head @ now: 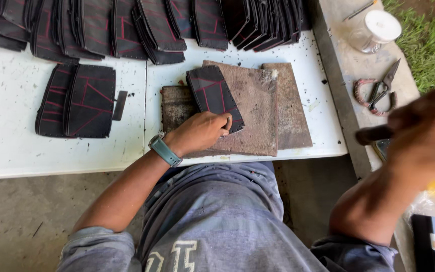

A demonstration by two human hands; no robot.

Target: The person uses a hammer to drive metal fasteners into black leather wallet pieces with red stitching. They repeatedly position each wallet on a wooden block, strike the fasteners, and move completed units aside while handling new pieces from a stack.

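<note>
My left hand (200, 132) presses a small tool against the lower edge of a black wallet piece with red stitching (212, 94). That piece lies on worn brown boards (258, 108) on a white table (6, 136). A teal watch sits on the left wrist. My right hand (424, 133) is raised at the right, blurred, and grips a dark handle (372, 134) that sticks out to the left.
Two similar black pieces (76, 100) lie at the left, and a long row of several more (127, 25) lines the table's far edge. On a grey ledge at the right lie scissors (381, 89) and a clear jar with a white lid (376, 30). Grass lies beyond.
</note>
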